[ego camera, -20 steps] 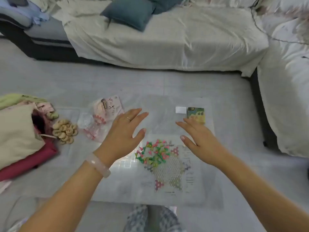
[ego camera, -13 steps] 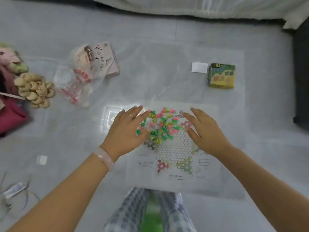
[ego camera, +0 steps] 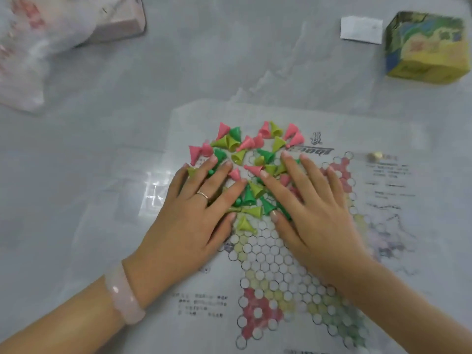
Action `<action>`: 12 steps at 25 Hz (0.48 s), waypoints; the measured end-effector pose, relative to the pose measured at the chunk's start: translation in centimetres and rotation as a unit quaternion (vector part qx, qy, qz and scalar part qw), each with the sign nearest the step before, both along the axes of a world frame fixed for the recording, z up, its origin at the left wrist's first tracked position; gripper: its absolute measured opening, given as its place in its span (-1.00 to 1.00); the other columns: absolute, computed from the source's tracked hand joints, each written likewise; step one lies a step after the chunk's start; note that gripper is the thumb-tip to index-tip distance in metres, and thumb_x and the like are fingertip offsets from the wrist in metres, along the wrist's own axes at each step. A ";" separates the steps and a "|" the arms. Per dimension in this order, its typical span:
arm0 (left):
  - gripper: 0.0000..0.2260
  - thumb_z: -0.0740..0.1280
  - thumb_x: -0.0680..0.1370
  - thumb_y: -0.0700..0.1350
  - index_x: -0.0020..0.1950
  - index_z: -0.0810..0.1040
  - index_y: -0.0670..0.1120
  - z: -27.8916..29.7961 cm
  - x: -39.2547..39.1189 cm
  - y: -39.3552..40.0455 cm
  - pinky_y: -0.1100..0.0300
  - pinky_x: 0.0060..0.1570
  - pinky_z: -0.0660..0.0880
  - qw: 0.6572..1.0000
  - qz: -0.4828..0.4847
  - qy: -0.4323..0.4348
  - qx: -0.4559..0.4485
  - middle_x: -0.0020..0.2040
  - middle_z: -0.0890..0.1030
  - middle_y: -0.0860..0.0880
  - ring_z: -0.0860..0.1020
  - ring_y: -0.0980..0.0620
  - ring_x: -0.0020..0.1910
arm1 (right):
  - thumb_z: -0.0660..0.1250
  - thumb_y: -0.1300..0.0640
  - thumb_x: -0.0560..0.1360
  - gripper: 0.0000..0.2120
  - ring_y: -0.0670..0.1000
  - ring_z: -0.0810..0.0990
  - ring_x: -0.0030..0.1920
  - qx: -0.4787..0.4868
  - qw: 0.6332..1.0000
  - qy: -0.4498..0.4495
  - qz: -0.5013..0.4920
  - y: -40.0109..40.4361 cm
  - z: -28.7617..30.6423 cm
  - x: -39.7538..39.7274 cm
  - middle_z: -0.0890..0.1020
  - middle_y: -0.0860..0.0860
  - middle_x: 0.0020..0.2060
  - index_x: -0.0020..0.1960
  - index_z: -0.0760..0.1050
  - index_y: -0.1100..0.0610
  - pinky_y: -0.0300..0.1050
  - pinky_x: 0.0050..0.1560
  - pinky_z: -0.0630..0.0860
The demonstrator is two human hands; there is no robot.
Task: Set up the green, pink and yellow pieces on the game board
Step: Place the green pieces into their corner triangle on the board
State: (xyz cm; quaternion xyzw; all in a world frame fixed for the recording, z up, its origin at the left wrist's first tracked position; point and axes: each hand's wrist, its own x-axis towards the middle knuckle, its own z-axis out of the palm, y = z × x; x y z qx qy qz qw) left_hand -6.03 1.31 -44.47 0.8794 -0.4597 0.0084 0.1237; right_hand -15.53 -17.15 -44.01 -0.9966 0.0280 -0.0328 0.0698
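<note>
Both hands are now down flat on the heap of pieces (ego camera: pixel 251 159), where 0.8 s ago they hovered apart above the game board (ego camera: pixel 286 256). The left hand (ego camera: pixel 186 221) covers the heap's left side and the right hand (ego camera: pixel 311 213) its right side, fingers spread, thumbs almost meeting over the green cones. The view has dropped closer: the sofa and the pile of cloth are out of frame, and the box (ego camera: pixel 425 47) sits at the top right corner.
</note>
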 end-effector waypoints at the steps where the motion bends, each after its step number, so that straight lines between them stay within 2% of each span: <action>1: -0.59 0.02 0.57 0.02 0.39 0.29 -0.04 -0.3 0.0 0.1 -0.10 0.36 0.13 1.000 -0.004 -0.008 -0.009 0.41 0.37 -0.12 0.21 -0.10 0.42 | -0.01 -0.05 0.54 -0.52 0.12 0.08 0.45 -0.002 1.000 -0.014 0.001 0.0 -0.2 0.0 0.18 0.07 0.46 0.46 0.04 -0.09 0.19 0.41 0.04; 4: -0.58 0.01 0.56 0.02 0.38 0.32 -0.04 -0.8 0.3 0.1 -0.05 0.34 0.14 0.999 -0.008 -0.046 -0.011 0.38 0.41 -0.13 0.28 -0.13 0.38 | -0.03 -0.05 0.55 -0.53 0.09 0.07 0.47 0.018 0.999 -0.030 0.012 -0.2 -0.6 0.5 0.14 0.04 0.47 0.45 0.08 -0.10 0.13 0.42 0.03; 7: -0.53 -0.02 0.54 0.07 0.40 0.32 -0.02 -0.4 -0.3 0.2 -0.21 0.32 0.18 0.997 0.017 -0.068 0.022 0.37 0.42 -0.13 0.36 -0.19 0.36 | -0.02 -0.02 0.54 -0.55 0.08 0.09 0.47 0.018 0.998 -0.044 0.037 0.2 0.1 -0.5 0.18 0.03 0.47 0.42 0.18 -0.06 0.09 0.40 0.01; 9: -0.50 -0.06 0.53 0.12 0.45 0.22 0.05 0.2 -0.6 0.5 -0.33 0.32 0.06 0.997 0.042 -0.057 0.043 0.43 0.34 -0.10 0.30 -0.17 0.41 | -0.08 -0.03 0.52 -0.52 0.07 0.09 0.47 0.022 0.999 -0.027 0.035 1.2 1.0 -2.2 0.20 0.03 0.46 0.41 0.22 -0.01 0.09 0.41 0.01; 12: -0.54 0.00 0.58 0.07 0.48 0.13 0.07 1.5 -1.8 1.5 -0.31 0.36 -0.10 0.996 0.058 -0.037 0.050 0.52 0.13 -0.03 0.09 -0.11 0.50 | -0.19 -0.06 0.48 -0.46 0.04 -0.03 0.50 0.009 0.999 0.031 0.022 3.0 2.4 -6.2 0.06 0.01 0.50 0.44 0.14 -0.04 0.05 0.44 -0.06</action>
